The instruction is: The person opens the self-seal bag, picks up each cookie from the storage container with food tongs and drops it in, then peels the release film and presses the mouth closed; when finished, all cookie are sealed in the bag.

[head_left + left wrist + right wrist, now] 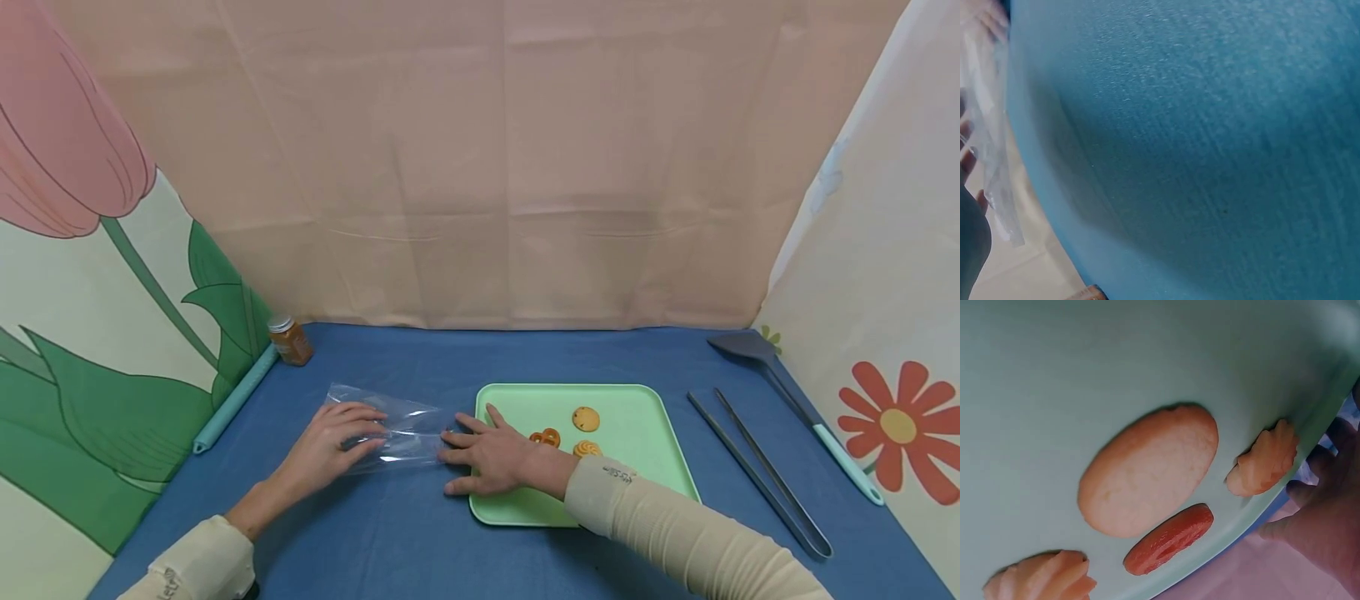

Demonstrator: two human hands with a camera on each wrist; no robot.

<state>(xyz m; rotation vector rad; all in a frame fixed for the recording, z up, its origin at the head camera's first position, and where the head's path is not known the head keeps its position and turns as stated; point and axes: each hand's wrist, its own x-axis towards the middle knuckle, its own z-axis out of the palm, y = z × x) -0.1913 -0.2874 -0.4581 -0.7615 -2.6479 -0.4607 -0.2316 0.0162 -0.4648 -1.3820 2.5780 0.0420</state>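
Counter (pixel 420 542) in blue cloth carries everything. Green tray (pixel 645 417) at the middle holds several cookies (pixel 586 418) and a pretzel (pixel 547 437); none has left it, as far as I can judge. Just beside its left edge lies the clear plastic bag (pixel 397 429), flat and empty. Left hand (pixel 330 442) rests spread fingers on it; right hand (pixel 487 454), fingers spread, touches its near end.

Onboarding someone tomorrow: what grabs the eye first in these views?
Both hands, flat on a clear plastic bag at the middle of the blue table: the left hand on its left end, the right hand at its right end. Right beside it, a green tray holds a few small cookies. Long tongs and a spatula lie along the table's right side.
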